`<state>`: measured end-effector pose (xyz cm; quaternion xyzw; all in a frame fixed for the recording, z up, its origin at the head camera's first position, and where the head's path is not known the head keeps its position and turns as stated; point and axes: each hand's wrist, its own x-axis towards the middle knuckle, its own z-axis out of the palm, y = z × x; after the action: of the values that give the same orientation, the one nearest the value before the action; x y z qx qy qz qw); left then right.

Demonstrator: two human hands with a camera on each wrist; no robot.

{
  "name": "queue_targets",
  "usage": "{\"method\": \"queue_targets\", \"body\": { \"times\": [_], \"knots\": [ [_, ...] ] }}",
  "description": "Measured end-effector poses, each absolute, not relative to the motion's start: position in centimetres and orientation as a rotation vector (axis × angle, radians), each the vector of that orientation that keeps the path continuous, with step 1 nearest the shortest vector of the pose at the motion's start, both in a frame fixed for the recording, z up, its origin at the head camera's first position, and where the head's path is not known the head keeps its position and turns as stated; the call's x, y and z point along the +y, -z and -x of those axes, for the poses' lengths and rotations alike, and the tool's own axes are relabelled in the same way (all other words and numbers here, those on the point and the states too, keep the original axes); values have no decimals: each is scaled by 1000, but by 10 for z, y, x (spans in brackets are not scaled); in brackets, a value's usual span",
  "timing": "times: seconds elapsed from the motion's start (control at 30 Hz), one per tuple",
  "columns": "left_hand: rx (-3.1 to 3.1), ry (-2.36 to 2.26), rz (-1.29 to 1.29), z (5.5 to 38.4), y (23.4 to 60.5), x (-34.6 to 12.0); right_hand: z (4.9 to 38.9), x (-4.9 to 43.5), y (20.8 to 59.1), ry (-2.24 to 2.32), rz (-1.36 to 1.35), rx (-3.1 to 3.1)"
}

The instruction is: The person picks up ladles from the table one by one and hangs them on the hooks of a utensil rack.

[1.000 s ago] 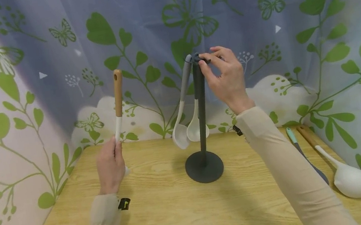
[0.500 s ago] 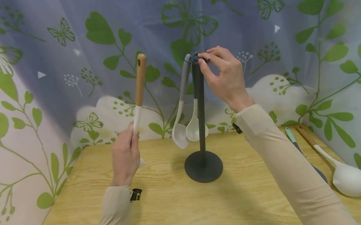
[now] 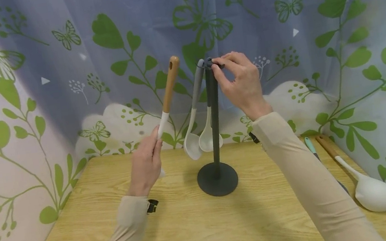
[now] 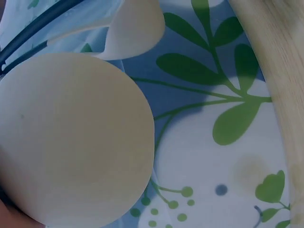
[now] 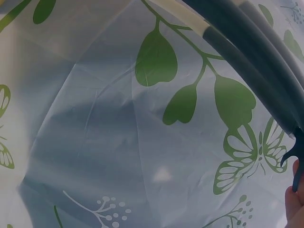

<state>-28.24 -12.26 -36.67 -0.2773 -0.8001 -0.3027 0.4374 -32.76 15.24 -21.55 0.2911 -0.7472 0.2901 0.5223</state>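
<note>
My left hand (image 3: pixel 145 162) grips the white shaft of a wooden-handled kitchen utensil (image 3: pixel 169 86), its handle tilted up and right. In the left wrist view, the utensil's broad rounded white head (image 4: pixel 76 137) fills the left side. My right hand (image 3: pixel 241 80) pinches the hook top (image 3: pixel 210 63) of a dark utensil stand (image 3: pixel 215 121); in the right wrist view, fingertips (image 5: pixel 293 202) show beside a dark hook (image 5: pixel 297 154). On the stand hang a grey-handled white spoon (image 3: pixel 193 145) and a dark-handled white ladle (image 3: pixel 206 138), just right of the held handle.
The stand's round base (image 3: pixel 209 182) rests on the wooden table (image 3: pixel 193 227). At the table's right edge lie a large white ladle with a wooden handle (image 3: pixel 375 193) and a mint-and-dark utensil (image 3: pixel 309 145), partly behind my right sleeve. A patterned curtain (image 3: pixel 148 11) hangs behind.
My left hand has carried the wooden-handled utensil rightward, closer to the stand, and its handle leans further right. My right hand stays on the stand's top.
</note>
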Motion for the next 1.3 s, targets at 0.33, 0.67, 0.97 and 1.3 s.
{"method": "queue_targets", "body": {
  "times": [0.33, 0.67, 0.97, 1.3],
  "knots": [
    [-2068, 771, 717, 281, 359, -113, 328, 153, 215, -658, -693, -1780],
    [-2153, 783, 716, 282, 354, -107, 328, 153, 215, -655, -685, -1790],
    [-2188, 803, 749, 282, 351, -103, 328, 154, 215, -656, -686, -1804],
    [-2214, 829, 762, 281, 351, -102, 328, 153, 216, -655, -703, -1789]
  ]
}}
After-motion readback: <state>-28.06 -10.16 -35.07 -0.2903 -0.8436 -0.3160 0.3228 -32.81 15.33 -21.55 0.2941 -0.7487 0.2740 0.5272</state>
